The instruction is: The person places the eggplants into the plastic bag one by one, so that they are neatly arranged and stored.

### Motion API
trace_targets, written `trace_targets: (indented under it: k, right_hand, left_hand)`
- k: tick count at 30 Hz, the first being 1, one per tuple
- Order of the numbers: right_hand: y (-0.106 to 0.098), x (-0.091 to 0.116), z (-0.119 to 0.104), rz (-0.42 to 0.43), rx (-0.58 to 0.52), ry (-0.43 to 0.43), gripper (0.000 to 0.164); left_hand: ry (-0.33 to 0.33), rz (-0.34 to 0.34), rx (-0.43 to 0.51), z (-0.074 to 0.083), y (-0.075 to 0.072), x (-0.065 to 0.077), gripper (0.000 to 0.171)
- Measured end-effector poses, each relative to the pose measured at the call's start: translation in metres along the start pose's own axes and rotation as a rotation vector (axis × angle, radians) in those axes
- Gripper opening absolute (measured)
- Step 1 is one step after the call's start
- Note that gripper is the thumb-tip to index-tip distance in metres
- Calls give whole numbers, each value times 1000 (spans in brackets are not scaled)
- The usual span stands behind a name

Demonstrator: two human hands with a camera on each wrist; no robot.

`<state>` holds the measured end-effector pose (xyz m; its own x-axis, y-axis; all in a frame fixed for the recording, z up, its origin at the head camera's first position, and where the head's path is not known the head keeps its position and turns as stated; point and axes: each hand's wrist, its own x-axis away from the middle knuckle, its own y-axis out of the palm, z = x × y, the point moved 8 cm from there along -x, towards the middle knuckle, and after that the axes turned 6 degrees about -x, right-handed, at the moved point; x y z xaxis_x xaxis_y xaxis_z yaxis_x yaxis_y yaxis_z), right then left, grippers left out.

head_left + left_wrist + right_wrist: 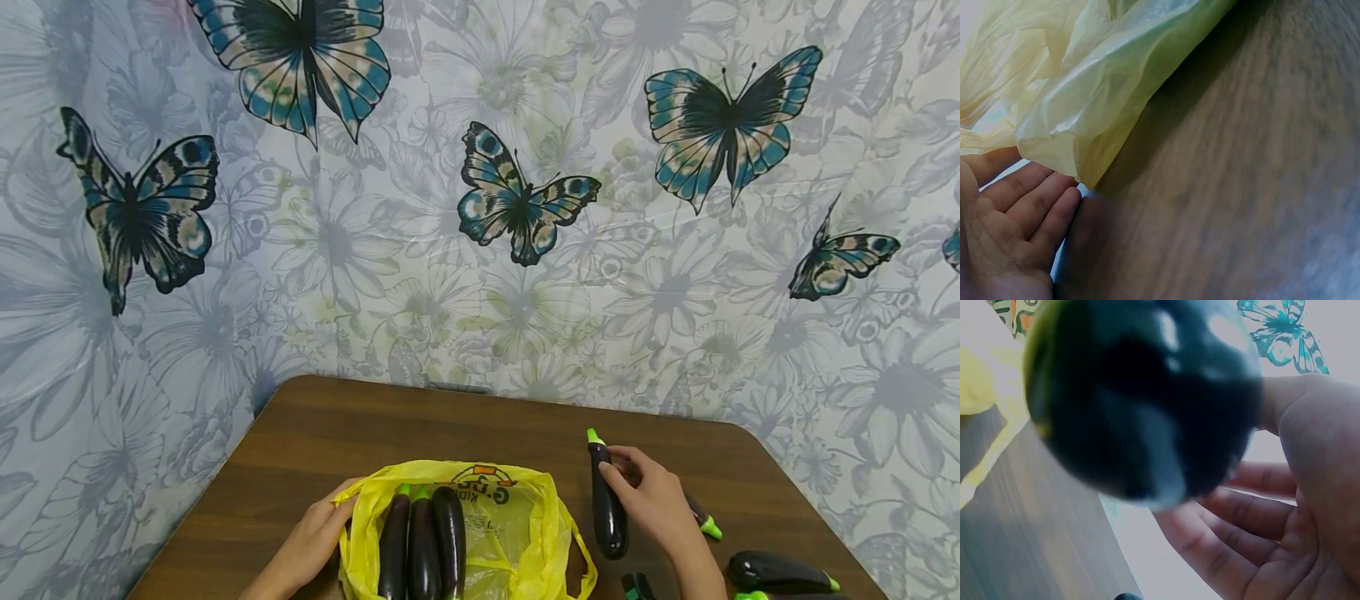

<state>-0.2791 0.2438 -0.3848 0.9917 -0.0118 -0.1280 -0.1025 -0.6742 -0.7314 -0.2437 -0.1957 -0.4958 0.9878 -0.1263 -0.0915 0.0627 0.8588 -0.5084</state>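
A yellow plastic bag point(551, 533) stands with its mouth wide, and three dark eggplants point(424, 546) lie side by side in its left part. My left hand point(318, 529) holds the bag's left rim. From the left wrist view, the fingers point(1041, 200) of that hand reach up to the thin plastic. To the right of the bag, my right hand point(648, 492) grips another eggplant point(606, 508) between thumb and fingers, its green stem end pointing up and away. In the right wrist view the glossy rounded end of this eggplant point(1141, 406) fills the middle.
More eggplants lie on the right of the brown table point(360, 421): one partly behind my right wrist point(705, 518), another near the right edge point(783, 573). A dark piece with green point(636, 586) sits at the bottom. A butterfly-patterned wall point(420, 325) rises behind the table.
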Motion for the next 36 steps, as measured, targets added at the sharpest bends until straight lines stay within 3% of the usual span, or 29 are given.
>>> trace_targets:
  k: [10, 26, 36]
  right_hand:
    - [11, 3, -15, -49, -65, -23, 52]
    - [27, 8, -37, -62, -139, -56, 41]
    - [41, 10, -47, -107, -217, -94, 39]
  left_hand:
    - [15, -8, 6, -1, 0, 2, 45]
    - [39, -8, 0, 1, 0, 2, 43]
    - [21, 5, -9, 1, 0, 1, 43]
